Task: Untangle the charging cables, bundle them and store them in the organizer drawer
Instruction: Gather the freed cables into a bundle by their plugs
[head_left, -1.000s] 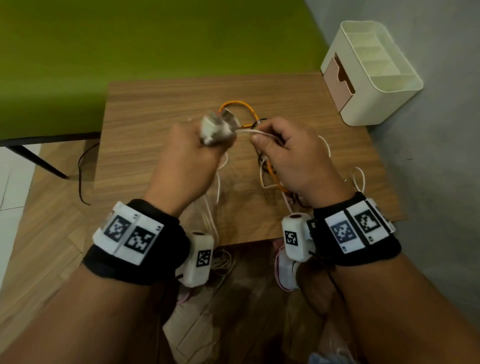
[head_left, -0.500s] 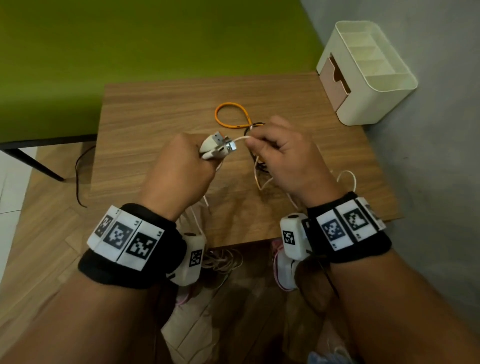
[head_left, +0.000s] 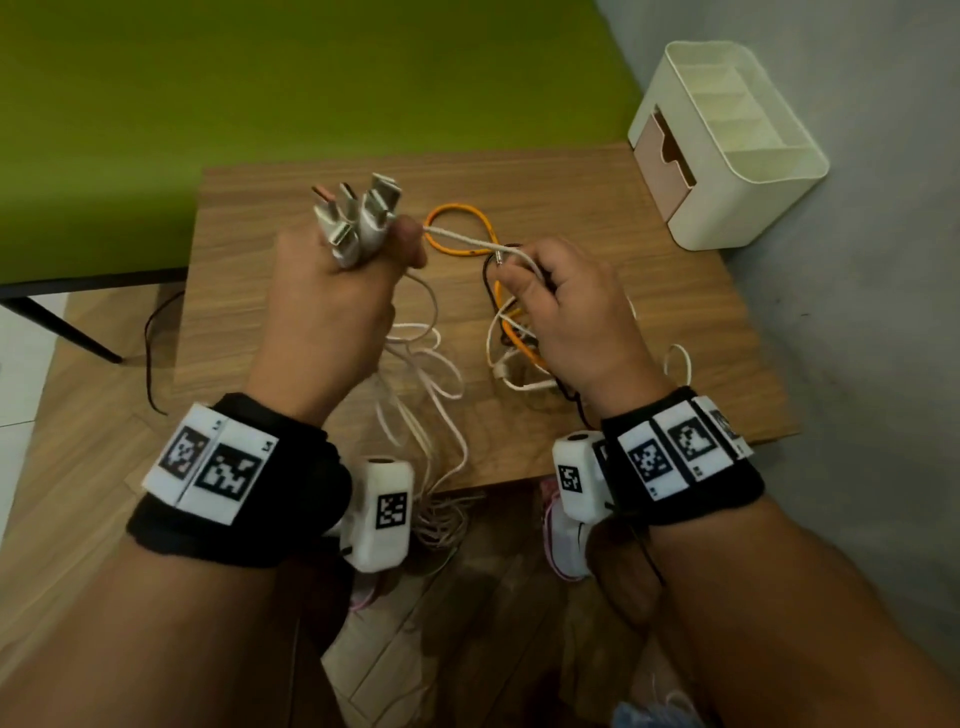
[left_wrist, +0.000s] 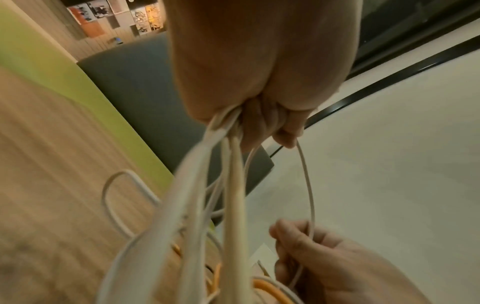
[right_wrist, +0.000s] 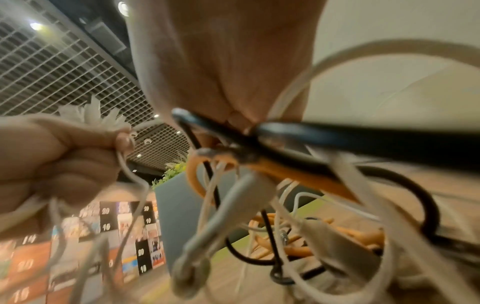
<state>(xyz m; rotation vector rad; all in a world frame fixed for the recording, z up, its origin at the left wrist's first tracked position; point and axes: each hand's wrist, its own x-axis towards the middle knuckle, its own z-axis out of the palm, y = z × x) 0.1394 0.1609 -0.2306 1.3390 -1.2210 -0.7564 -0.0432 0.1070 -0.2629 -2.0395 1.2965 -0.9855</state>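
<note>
My left hand (head_left: 343, 291) is raised over the wooden table (head_left: 249, 322) and grips a bunch of white cables; their plugs (head_left: 358, 218) stick up out of the fist. The cords (left_wrist: 207, 185) hang down from it. A thin white cable (head_left: 462, 240) runs taut from the left hand to my right hand (head_left: 561, 312), which pinches it near a small metal tip. Under the right hand lies a tangle of orange (head_left: 457, 228), black and white cables (right_wrist: 285, 185). The cream organizer (head_left: 727, 145) with its pink drawer (head_left: 665, 156) stands at the table's far right corner.
A green wall and a black table leg (head_left: 62, 327) are to the left. A grey wall runs along the right of the table. Loose white cable loops (head_left: 436, 374) trail off the near table edge toward the wooden floor.
My left hand has lifted and tilted the plug bunch upward and away. The hands have drawn apart, pulling the thin white cable out straight between them.
</note>
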